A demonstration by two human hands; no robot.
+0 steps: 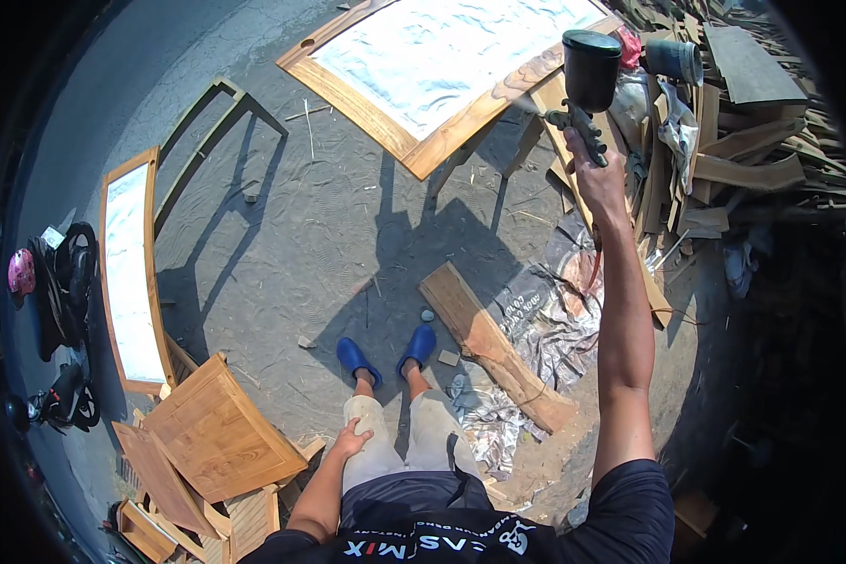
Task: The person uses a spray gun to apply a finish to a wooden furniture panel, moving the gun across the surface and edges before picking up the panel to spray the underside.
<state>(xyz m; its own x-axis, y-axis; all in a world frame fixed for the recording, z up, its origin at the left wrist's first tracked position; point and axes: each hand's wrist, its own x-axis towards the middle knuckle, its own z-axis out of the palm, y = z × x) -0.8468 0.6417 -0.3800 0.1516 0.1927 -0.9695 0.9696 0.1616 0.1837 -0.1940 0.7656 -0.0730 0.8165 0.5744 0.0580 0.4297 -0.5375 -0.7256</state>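
My right hand (597, 174), arm stretched out ahead, is closed round the handle of a spray gun (573, 117) with a dark cup (591, 73) on top. A pale mist leaves the nozzle toward the edge of a wooden-framed panel (508, 89), whose middle is covered by a white wrinkled sheet (432, 61). The panel lies raised on a support, partly cut off by the top of the view. A red hose (596, 266) hangs below my right wrist. My left hand (350, 440) rests on my left thigh with its fingers extended, holding nothing.
Another framed panel (130, 273) stands at left, near a wooden trestle (202, 141). Wooden panels (221, 432) are stacked at lower left. A plank (493, 343) and crumpled sheeting (559, 315) lie right of my feet. Scrap wood (757, 150) is piled at right; motorbikes (66, 291) stand far left.
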